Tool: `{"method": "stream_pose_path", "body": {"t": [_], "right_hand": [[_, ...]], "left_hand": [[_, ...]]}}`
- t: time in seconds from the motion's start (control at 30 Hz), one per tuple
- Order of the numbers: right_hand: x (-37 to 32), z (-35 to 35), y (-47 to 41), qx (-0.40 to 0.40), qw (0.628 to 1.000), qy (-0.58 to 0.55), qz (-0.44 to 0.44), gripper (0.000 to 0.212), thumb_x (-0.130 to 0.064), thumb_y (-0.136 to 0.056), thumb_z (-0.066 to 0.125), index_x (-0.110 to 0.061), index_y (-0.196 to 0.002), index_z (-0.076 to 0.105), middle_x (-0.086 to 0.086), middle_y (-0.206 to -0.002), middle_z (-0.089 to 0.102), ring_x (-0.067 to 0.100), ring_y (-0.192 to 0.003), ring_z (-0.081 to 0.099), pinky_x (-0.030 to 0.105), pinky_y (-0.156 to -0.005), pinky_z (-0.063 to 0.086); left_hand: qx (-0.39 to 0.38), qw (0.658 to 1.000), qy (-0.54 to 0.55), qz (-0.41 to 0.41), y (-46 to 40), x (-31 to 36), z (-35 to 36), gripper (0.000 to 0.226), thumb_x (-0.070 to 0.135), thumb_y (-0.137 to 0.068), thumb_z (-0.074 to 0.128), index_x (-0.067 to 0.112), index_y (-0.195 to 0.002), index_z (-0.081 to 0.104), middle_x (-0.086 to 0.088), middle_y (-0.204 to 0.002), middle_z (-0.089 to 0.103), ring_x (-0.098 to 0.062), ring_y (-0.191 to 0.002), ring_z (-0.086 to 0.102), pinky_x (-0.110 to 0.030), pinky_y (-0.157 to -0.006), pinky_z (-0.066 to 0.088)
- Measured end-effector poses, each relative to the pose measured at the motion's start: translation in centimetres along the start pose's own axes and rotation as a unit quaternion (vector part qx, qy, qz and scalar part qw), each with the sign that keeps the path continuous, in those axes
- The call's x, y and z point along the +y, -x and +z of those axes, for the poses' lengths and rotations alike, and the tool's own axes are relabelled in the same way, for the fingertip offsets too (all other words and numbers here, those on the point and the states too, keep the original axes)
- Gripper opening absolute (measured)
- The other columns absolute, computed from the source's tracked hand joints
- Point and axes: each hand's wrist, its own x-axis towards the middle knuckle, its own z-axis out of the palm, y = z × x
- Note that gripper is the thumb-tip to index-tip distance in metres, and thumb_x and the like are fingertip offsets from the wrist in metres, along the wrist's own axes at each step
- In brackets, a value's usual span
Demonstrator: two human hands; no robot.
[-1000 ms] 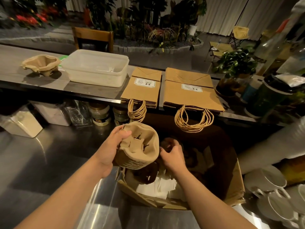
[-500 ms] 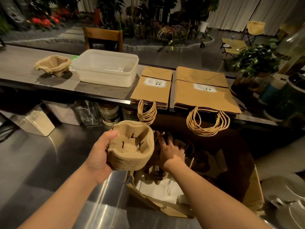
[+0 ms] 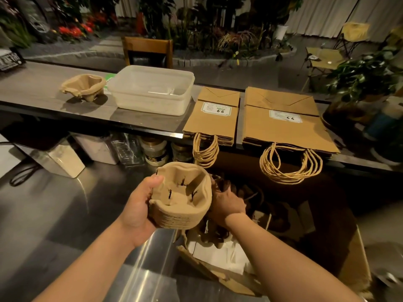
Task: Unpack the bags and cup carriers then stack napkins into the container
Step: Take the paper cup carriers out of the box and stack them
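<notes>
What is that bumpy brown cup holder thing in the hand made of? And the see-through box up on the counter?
The stack of cup carriers in the left hand looks like molded paper pulp: matte tan, soft rounded edges, a rough fibrous surface. The container looks like plastic: cloudy and translucent, smooth, with light showing through its walls. Neither can be told for sure by look alone.

Dim, warm light. Steel desk (image 3: 54,214) in front, reflective. Raised grey shelf (image 3: 39,92) behind it. Past the shelf: wooden chair (image 3: 148,49), planted bed with red flowers (image 3: 74,30), pale curtains (image 3: 322,14) along back wall, folding chair (image 3: 353,33) at right. Potted plant (image 3: 362,77) on shelf's right end.
</notes>
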Motion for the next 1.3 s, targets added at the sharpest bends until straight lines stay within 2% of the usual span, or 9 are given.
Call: {"method": "stream_pose_path", "body": {"t": [0.17,0.27,0.4,0.57,0.73,0.87,1.0,1.2,1.3], "right_hand": [[1.1,-1.1,1.0,-0.018,0.998,-0.056,0.025,0.090,-0.036,-0.089,0.074,-0.053,-0.154,0.015,0.006,-0.167,0.014,0.042,-0.133,0.051,0.054,-0.102,0.050],[2.0,-2.0,1.7,-0.035,0.995,-0.086,0.042,0.089,-0.034,-0.089,0.075,-0.053,-0.154,0.018,0.008,-0.170,0.001,0.045,-0.142,0.041,0.054,-0.108,0.044],[3.8,-2.6,3.9,0.025,0.968,-0.242,0.067,0.093,-0.051,-0.077,0.081,-0.049,-0.152,0.027,0.010,-0.164,0.019,0.042,-0.148,0.027,0.057,-0.115,0.038],[5.5,-3.8,8.2,0.048,0.843,-0.527,0.097,0.093,-0.031,-0.074,0.087,-0.045,-0.147,0.031,-0.008,-0.138,0.036,0.017,-0.122,0.047,0.036,-0.095,0.054],[7.2,-3.4,11.3,-0.022,0.583,-0.806,0.104,0.057,-0.011,-0.079,0.076,-0.027,-0.130,0.058,0.014,-0.116,0.067,0.029,-0.097,0.068,0.042,-0.082,0.055],[8.0,-3.2,13.8,-0.078,0.450,-0.885,0.089,0.059,-0.028,-0.064,0.083,-0.011,-0.118,0.066,0.017,-0.094,0.063,0.026,-0.074,0.062,0.038,-0.074,0.047],[8.1,-4.6,15.9,-0.079,0.425,-0.901,0.033,0.046,-0.038,-0.060,0.085,-0.008,-0.094,0.077,0.013,-0.084,0.059,0.023,-0.069,0.053,0.037,-0.072,0.039],[10.2,-4.3,17.2,-0.153,0.334,-0.929,-0.046,0.068,-0.055,-0.082,0.066,0.000,-0.122,0.065,0.021,-0.100,0.058,0.031,-0.088,0.056,0.039,-0.083,0.044],[10.8,-4.5,17.8,-0.151,0.398,-0.897,-0.116,0.080,-0.065,-0.095,0.037,-0.005,-0.147,0.047,0.018,-0.133,0.055,0.026,-0.116,0.056,0.035,-0.099,0.037]], "left_hand": [[0.000,1.000,0.020,-0.001,-0.2,-0.2,-0.2,0.051,0.048,-0.083,0.055,0.021,-0.123,0.072,-0.022,-0.125,0.070,-0.039,-0.107,0.071,-0.051,-0.084,0.058],[-0.006,1.000,0.020,0.003,-0.1,-0.2,0.0,0.045,0.045,-0.089,0.055,0.020,-0.122,0.072,-0.022,-0.124,0.070,-0.038,-0.104,0.072,-0.049,-0.080,0.061],[-0.008,1.000,0.018,0.004,0.0,-0.2,-0.1,0.045,0.042,-0.093,0.049,0.019,-0.126,0.069,-0.022,-0.123,0.071,-0.037,-0.103,0.072,-0.048,-0.080,0.061],[-0.007,1.000,-0.013,0.017,0.2,-0.2,0.2,0.045,0.042,-0.093,0.048,0.019,-0.127,0.067,-0.020,-0.120,0.072,-0.035,-0.101,0.073,-0.046,-0.077,0.062],[-0.007,0.997,-0.063,0.033,0.3,-0.3,0.6,0.059,0.043,-0.084,0.056,0.020,-0.138,0.057,-0.017,-0.128,0.069,-0.038,-0.114,0.068,-0.052,-0.092,0.054],[-0.001,0.994,-0.103,0.032,0.5,-0.5,1.5,0.063,0.042,-0.078,0.064,0.022,-0.137,0.056,-0.017,-0.126,0.069,-0.036,-0.111,0.070,-0.045,-0.081,0.057],[0.013,0.993,-0.112,0.034,0.7,-0.5,2.2,0.063,0.039,-0.073,0.067,0.026,-0.134,0.057,-0.014,-0.121,0.071,-0.032,-0.103,0.073,-0.042,-0.075,0.059],[0.010,0.988,-0.152,0.036,1.1,-0.3,2.8,0.075,0.050,-0.059,0.076,0.032,-0.130,0.059,-0.011,-0.116,0.073,-0.030,-0.099,0.074,-0.041,-0.074,0.060],[-0.016,0.981,-0.192,0.031,1.2,-0.2,3.2,0.079,0.058,-0.052,0.075,0.036,-0.127,0.060,-0.009,-0.117,0.073,-0.030,-0.103,0.072,-0.044,-0.081,0.059]]}}
